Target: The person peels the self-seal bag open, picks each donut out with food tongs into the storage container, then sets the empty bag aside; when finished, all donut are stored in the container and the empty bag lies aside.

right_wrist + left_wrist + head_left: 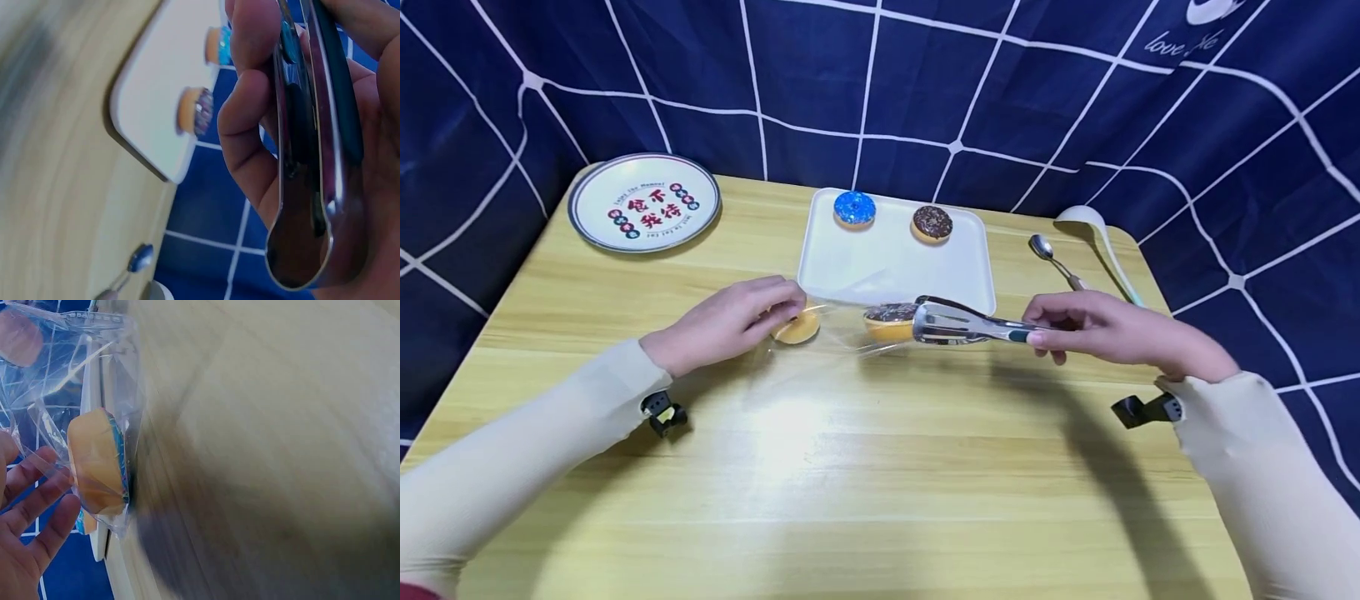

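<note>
My left hand [737, 321] holds a clear plastic bag [838, 329] at its closed end, just in front of the tray. Inside that end is a donut [97, 462] with blue icing on one side, standing on edge in the left wrist view. My right hand [1097, 329] grips metal tongs [955, 323] with dark green handle pads. The tongs' slotted ends are around a chocolate-iced donut [891, 332], level at the bag's right side, where the film overlaps it. My fingers wrap the tongs' handles in the right wrist view.
Behind the bag lies a white tray [895, 258] bearing a blue-iced donut [854, 208] and a chocolate-iced donut [932, 223]. A printed plate [625, 175] sits at the back left. To the right are a spoon [1052, 258] and a white ladle [1086, 218]. Blue cloth surrounds the table.
</note>
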Demonstrator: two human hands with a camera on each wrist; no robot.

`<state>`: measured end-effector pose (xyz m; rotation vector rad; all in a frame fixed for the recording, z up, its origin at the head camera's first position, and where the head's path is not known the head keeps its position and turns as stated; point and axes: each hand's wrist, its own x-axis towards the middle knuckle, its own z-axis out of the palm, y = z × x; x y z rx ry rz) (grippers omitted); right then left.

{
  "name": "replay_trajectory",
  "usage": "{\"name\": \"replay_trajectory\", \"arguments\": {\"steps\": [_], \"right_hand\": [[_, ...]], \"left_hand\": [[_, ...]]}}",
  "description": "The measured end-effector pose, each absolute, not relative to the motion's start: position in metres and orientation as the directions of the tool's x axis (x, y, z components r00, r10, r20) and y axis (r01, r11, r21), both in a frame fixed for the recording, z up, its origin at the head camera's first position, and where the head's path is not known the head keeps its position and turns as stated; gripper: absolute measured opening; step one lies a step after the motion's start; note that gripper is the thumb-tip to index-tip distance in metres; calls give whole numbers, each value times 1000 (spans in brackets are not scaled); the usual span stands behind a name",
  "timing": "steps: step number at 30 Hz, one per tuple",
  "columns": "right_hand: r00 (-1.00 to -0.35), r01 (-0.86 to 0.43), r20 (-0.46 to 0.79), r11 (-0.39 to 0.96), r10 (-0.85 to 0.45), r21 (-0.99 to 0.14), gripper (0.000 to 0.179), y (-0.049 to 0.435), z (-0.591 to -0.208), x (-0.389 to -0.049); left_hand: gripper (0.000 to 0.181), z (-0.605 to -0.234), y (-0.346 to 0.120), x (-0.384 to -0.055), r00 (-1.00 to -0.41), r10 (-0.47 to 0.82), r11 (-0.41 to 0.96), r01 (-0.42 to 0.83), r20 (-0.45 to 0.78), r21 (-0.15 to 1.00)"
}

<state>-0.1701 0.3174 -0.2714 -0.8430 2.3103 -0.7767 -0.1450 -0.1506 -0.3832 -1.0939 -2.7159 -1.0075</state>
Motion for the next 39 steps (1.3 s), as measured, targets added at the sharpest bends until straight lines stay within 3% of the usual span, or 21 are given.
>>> {"name": "replay_trajectory", "arguments": {"steps": [4,12,27,36,39], "right_hand": [[-672,-407,-252,631,-696,-660,12,327,-261,-168],[-766,-293,-260,680,-587,-672,8,341,-255,-175],[-833,-311,-121,637,-540,-705,14,297,-314,-218],[-840,-432,11,658,-542,-617,12,266,-345,-239],[-829,-498,60,684,-556,-533,13,261,-348,-237]], "left_hand": [[6,-383,-155,-145,-746,612,538,637,264,552],[11,-384,-160,-144,-755,609,549,623,244,557],[14,-382,-146,-143,-728,644,540,651,237,533],[13,-382,-148,-139,-739,636,549,636,223,543],[13,-382,-147,-140,-733,637,543,645,237,538]]}}
